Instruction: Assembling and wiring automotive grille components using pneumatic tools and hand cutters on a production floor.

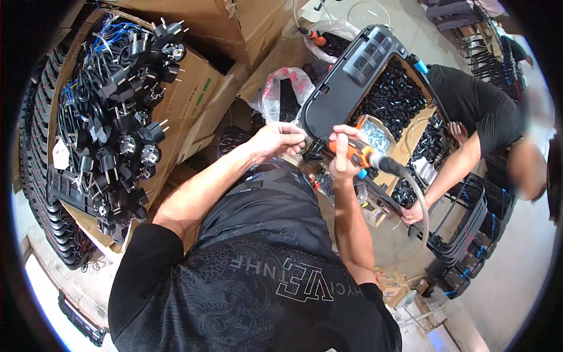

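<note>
My right hand (344, 155) is wrapped round an orange and black air screwdriver (359, 154), from which a clear hose curves away to the right. The tool's tip end points toward the near end of a black plastic frame (328, 111). That frame slants away from me and carries a vented grey housing (369, 56) at its far end. Close beside the frame's near left corner, my left hand (278, 141) is closed in a pinch. Whatever sits between its fingertips is too small to make out.
A carton of black power plugs and cables (120, 111) stands at the left. Behind the frame lie many small black parts (396, 88) and a bag of screws (375, 136). A co-worker (481, 111) reaches in from the right, near stacked black frames (469, 229). Plastic bags (281, 88) stand beyond my left hand.
</note>
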Motion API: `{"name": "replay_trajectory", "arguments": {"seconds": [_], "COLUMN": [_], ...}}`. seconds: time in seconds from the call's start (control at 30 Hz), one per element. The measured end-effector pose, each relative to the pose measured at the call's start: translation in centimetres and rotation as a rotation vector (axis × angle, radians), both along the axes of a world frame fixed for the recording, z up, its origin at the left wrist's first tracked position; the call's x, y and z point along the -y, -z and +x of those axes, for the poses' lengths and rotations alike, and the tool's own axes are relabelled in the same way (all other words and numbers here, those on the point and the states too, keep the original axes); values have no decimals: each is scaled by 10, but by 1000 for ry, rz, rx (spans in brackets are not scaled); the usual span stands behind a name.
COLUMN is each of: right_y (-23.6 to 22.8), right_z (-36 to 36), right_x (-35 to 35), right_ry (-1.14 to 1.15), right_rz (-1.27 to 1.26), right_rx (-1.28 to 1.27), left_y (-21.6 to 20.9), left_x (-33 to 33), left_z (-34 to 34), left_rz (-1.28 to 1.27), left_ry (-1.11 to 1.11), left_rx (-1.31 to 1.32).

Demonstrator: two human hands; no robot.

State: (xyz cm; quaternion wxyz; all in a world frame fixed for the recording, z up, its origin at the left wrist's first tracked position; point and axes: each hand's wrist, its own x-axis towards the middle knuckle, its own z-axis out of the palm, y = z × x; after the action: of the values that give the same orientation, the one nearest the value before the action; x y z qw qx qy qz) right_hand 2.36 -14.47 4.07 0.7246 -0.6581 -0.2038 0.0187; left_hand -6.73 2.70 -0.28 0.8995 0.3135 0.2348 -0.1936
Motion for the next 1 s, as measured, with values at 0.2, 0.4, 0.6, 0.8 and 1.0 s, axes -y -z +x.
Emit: {"name": "replay_trajectory", "arguments": {"seconds": [0.2,0.4,0.6,0.8,1.0], "right_y": [-64,-70,-66,-61,-30], "right_z": [-8,-2,12,29,56], "right_x": [-5,-6,-13,-37,-63], "right_ry": [-3,25,88,117,74], "right_rz": [350,394,447,440,262], "right_rx": [-49,-101,-287,-211,-15], "left_y": [-11,-10,-7,7,35], "left_x": [12,15,-1,0,-21], "left_z": [5,11,22,41,29], "left_rz": [-188,-294,-191,-340,-47], "left_ry": [-63,-99,0,-57,-210], "left_rx": [-7,1,71,-31,-176]}}
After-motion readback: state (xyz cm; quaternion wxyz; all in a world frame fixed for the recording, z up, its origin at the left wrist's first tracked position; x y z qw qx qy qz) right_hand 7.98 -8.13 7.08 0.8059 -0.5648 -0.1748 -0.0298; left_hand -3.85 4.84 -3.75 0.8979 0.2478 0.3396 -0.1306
